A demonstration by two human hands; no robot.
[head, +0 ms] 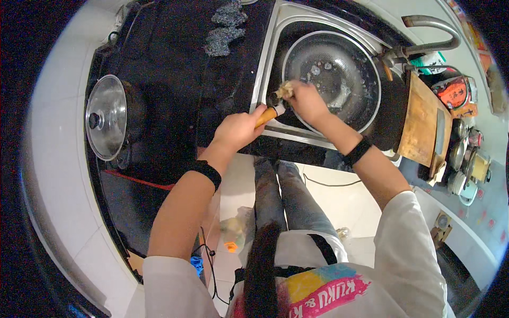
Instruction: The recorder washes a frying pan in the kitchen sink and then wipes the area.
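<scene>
My left hand [237,129] grips the yellowish wooden handle [266,117] of a utensil with a pale metal collar, at the near left edge of the steel sink [259,95]. The utensil's far end is dark and partly hidden. My right hand [306,99] pinches a crumpled tan scrubber or cloth [285,90] against or close to that far end. Below my right hand, a wide dimpled metal wok [336,79] sits in the sink, wet inside, with a little water and foam at its bottom.
A curved faucet [433,33] stands beyond the sink. To the right, a cleaver [440,131] lies on a wooden cutting board [421,115], near food packets and stacked dishes. Grey steel-wool pads [226,30] rest on the black counter; a glass-lidded pot [107,119] is far left.
</scene>
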